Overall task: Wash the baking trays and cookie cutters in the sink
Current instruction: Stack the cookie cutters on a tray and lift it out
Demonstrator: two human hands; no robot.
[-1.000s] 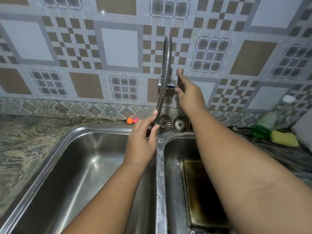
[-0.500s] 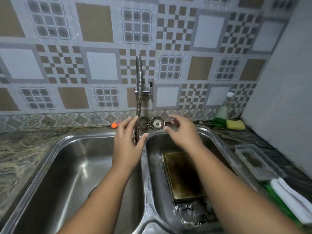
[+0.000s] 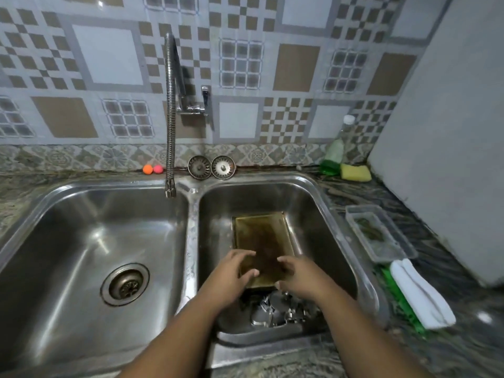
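The baking tray (image 3: 261, 236) lies flat on the floor of the sink's (image 3: 192, 227) right basin, its long side running from the back wall toward the near edge. Both hands reach over its near end. The left hand (image 3: 230, 276) is at the tray's near left corner and the right hand (image 3: 300, 278) at its near right corner. The fingers of both are loosely spread and slightly bent, gripping nothing; whether they touch the tray cannot be told. The cookie cutters (image 3: 278, 312) lie in a heap just beyond the tray's near end, under and between the wrists.

The sink is a double steel one set in a veined stone countertop (image 3: 21, 186). The left basin has a round drain (image 3: 125, 284). A ribbed metal tap hose (image 3: 171, 118) hangs from the patterned tiled wall (image 3: 109, 55) to just above the divider. Two round strainers (image 3: 200, 167) lean at the back edge, with an orange ball (image 3: 147, 169) and a pink ball (image 3: 158, 169) left of the hose. At the back right corner stand a bottle (image 3: 338, 143) and a yellow sponge (image 3: 356, 172). Along the right edge are a clear plastic box (image 3: 379, 233) and a folded white cloth (image 3: 420, 293).

The tray is rectangular, shallow-rimmed and stained brown; the cutters are shiny metal.
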